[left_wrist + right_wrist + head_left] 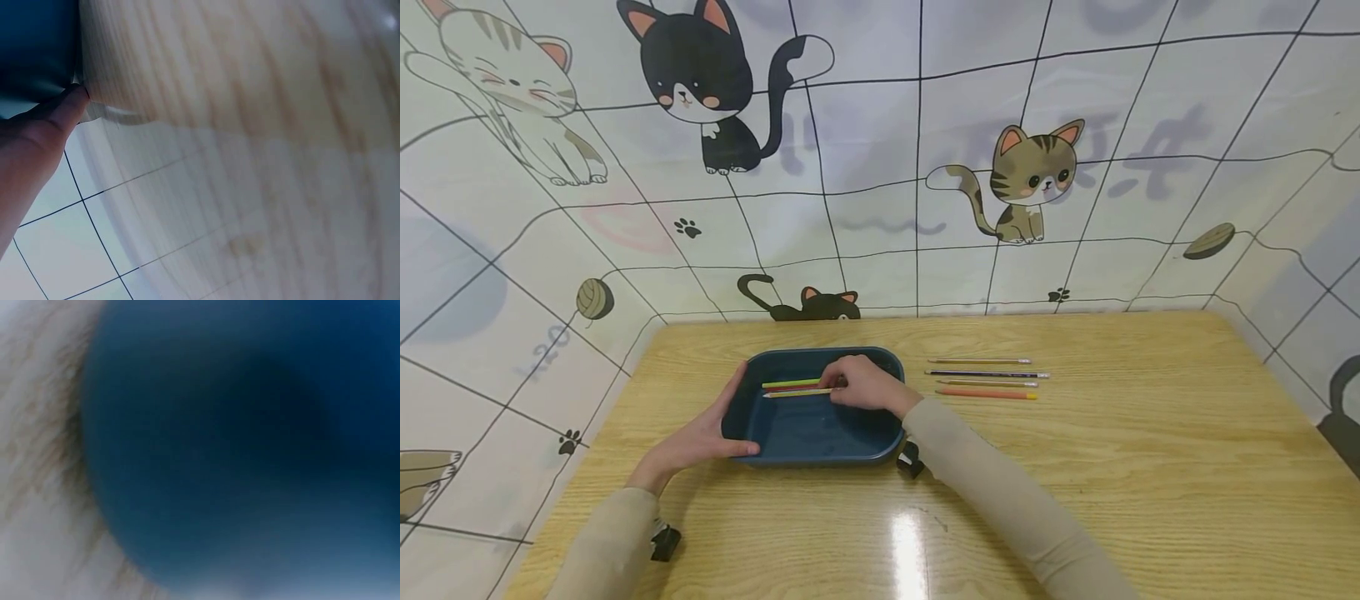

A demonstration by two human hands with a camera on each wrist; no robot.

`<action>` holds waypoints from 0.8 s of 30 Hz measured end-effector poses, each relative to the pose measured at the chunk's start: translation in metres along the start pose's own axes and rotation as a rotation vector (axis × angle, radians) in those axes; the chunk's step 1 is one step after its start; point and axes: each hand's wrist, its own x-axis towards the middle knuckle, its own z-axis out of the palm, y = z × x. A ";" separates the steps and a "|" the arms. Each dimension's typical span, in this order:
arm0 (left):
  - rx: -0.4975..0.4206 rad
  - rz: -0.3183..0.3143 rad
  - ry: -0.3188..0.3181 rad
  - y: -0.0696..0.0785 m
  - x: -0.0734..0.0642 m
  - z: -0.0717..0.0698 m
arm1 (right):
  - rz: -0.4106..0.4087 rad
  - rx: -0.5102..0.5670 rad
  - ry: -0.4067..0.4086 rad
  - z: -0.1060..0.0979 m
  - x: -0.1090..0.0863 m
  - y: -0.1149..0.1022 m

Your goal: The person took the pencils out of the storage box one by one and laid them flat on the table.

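A dark blue plastic tray [820, 435] stands on the table, with my left hand [703, 433] gripping its left end. The thumb lies over the front left corner, and the fingers reach along the left wall. In the left wrist view the thumb [65, 112] touches the tray's edge. My right hand [867, 383] is inside the tray and pinches the right end of a pale pencil [797, 393]. Beside that one lie a yellow-green pencil [790, 383] and a red pencil [788, 388], their right ends hidden by the fingers. The right wrist view holds only blurred blue tray wall [187, 456].
To the right of the tray, several pencils lie roughly parallel: a thin brown one [981, 361], a dark one [985, 373], another brown one [988, 383] and an orange one [988, 394]. Behind the wooden table [1135, 433] rises a cat-patterned wall covering [880, 167].
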 end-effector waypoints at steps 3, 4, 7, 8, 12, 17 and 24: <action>0.001 -0.004 0.002 0.000 0.000 0.000 | -0.001 0.071 0.015 -0.002 -0.001 -0.002; 0.001 -0.005 0.003 -0.001 0.000 0.000 | -0.001 0.093 0.019 -0.002 -0.002 -0.003; -0.002 -0.008 0.008 -0.001 0.001 0.000 | -0.010 0.123 0.035 -0.003 -0.003 -0.005; -0.001 -0.007 0.010 -0.001 0.000 0.000 | -0.013 0.123 0.042 -0.003 -0.003 -0.005; 0.007 -0.005 0.014 -0.001 0.000 0.002 | -0.034 0.118 0.086 -0.005 -0.007 -0.006; 0.006 -0.010 0.016 0.000 0.000 0.002 | -0.025 0.171 0.120 -0.010 -0.014 -0.012; 0.012 -0.001 0.014 0.002 -0.001 0.002 | -0.028 0.194 0.158 -0.020 -0.027 -0.020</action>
